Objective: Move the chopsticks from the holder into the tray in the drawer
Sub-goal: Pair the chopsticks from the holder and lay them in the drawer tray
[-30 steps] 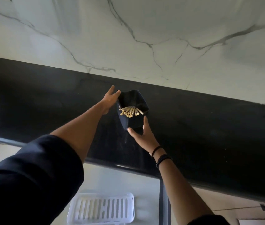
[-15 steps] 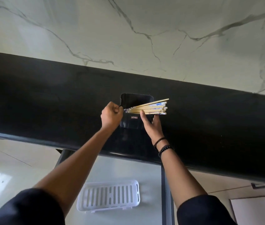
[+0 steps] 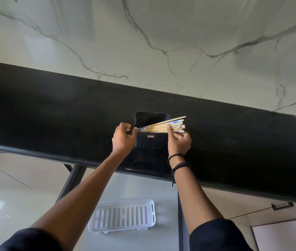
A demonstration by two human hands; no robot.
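Note:
A dark chopstick holder (image 3: 150,142) stands on the black countertop (image 3: 53,113). A bundle of several wooden chopsticks (image 3: 163,126) with patterned ends lies sideways across the holder's mouth, sticking out to the right. My left hand (image 3: 123,138) pinches the bundle's left end. My right hand (image 3: 178,140) grips the bundle from below near its right end. A white slotted tray (image 3: 123,216) lies in the open drawer (image 3: 138,187) below the counter, between my forearms.
A marbled white wall (image 3: 143,42) rises behind the counter. The drawer's dark side rails (image 3: 71,182) run down from the counter edge. A closed drawer front with a metal handle (image 3: 282,205) sits at the lower right.
A second ago the chopsticks stood upright in the holder, which both hands tipped. Now the bundle lies sideways over the holder's mouth, and my right hand has closed around it.

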